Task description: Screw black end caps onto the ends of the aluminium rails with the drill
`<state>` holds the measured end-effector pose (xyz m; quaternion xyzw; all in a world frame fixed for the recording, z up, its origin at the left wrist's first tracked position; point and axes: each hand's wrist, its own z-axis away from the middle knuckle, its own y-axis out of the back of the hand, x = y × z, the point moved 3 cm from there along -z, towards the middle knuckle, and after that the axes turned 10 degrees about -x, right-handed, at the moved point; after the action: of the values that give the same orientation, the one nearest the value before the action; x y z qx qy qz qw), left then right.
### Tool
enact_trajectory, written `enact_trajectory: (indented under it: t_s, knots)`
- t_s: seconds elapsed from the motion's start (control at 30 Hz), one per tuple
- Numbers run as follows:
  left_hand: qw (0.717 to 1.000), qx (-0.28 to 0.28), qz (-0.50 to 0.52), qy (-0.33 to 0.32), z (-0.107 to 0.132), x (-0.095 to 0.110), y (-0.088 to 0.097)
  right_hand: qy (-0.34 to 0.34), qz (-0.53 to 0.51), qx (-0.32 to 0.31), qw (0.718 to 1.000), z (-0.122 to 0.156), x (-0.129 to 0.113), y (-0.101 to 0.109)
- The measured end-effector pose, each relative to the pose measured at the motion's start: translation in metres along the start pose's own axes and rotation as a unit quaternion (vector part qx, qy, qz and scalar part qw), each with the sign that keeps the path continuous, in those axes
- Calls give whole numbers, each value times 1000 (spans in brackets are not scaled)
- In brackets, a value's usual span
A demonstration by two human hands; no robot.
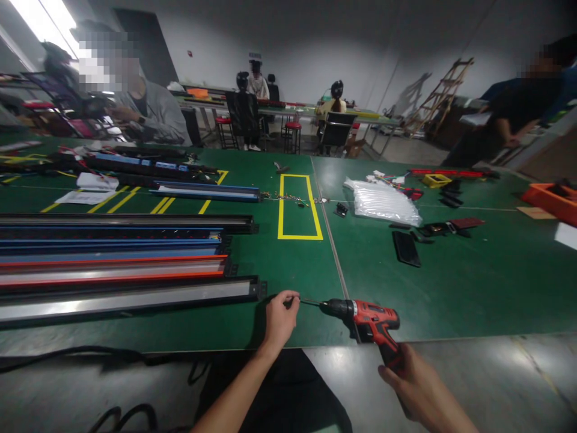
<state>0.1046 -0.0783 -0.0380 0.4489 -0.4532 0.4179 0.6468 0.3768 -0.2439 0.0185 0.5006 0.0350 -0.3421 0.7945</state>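
Observation:
A red and black cordless drill (374, 319) lies level above the table's front edge, pointing left. My right hand (415, 379) is closed round the lower end of its handle. From the black chuck a long thin driver bit (311, 302) reaches left to my left hand (283, 313). There the thumb and fingers pinch together at the bit's tip; anything small between them is too fine to make out. Just left of that hand is the end of a long black channel with a silver inside (180, 294). Behind it lie an orange-edged channel (112, 269) and blue-edged channels (112, 245).
On the green table (473, 288) are a yellow taped rectangle (280, 210) with small parts near it, a bubble-wrap pack (383, 201), a black phone-like slab (406, 248) and an orange bin (552, 201). A person (153, 111) sits across; another (518, 114) stands right.

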Motion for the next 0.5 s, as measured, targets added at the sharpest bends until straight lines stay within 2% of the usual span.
enact_trajectory:
  t_s: [0.17,0.5]
  knots:
    - [998,-19,62,18,-2,-9,-7,-4,15,-5,1000,0,-1,0]
    - [994,-33,99,31,1,-4,-8,4,2,-1,1000,2,-3,2]
